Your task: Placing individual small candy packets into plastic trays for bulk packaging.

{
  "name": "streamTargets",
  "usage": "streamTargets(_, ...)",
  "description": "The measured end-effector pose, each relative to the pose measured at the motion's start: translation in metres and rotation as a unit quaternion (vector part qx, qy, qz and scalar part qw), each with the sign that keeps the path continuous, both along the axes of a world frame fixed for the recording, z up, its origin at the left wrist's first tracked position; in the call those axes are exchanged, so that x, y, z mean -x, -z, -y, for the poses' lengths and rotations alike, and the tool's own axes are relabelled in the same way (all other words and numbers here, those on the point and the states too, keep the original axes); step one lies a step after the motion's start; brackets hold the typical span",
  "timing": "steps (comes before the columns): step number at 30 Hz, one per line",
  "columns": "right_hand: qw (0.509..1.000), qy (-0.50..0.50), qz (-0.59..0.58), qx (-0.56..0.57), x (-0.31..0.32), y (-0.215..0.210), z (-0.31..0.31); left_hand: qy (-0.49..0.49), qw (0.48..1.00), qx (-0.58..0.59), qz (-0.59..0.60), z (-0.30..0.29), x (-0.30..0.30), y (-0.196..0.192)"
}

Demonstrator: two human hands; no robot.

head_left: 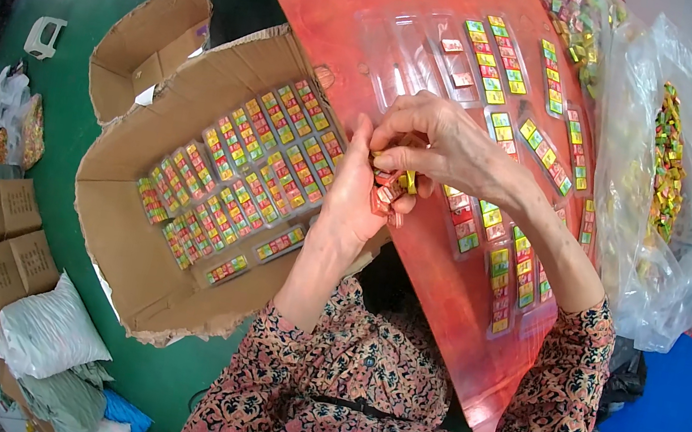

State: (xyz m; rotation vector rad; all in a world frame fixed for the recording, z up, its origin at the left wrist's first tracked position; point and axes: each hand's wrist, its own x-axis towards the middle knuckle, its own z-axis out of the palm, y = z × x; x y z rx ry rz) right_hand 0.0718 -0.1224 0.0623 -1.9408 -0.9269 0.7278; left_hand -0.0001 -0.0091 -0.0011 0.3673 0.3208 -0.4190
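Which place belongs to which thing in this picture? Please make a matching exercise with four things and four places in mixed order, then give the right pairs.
Things:
1. open cardboard box
2. clear plastic bag
3. clear blister tray
4. small wrapped candies

Places:
A. on the red board, beyond the hands
B. held between left hand and right hand
C. on the green floor, to the person's left
D. at the person's right, beside the board

Pairs: 1-C, 2-D, 3-A, 4-B
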Motion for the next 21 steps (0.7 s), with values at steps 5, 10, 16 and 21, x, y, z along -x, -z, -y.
streamTargets(5,0.999,0.012,0.036,0.028,0.003,-0.009,-0.003,-0.007,1.0,-0.026,-0.015,0.003,0.001,0.005)
streamTargets(10,0.996,0.054,-0.065,0.021,-0.01,-0.012,0.002,0.002,0.999,-0.01,-0.036,0.0,0.002,-0.004)
streamTargets(16,0.903,0.306,0.291,0.075,-0.063,0.007,0.023,0.029,0.998,-0.034,0.035,-0.001,0.001,-0.001)
streamTargets(21,0.865,0.323,0.35,0.16,-0.067,0.035,0.025,0.026,0.999,-0.03,0.017,0.0,0.001,-0.001)
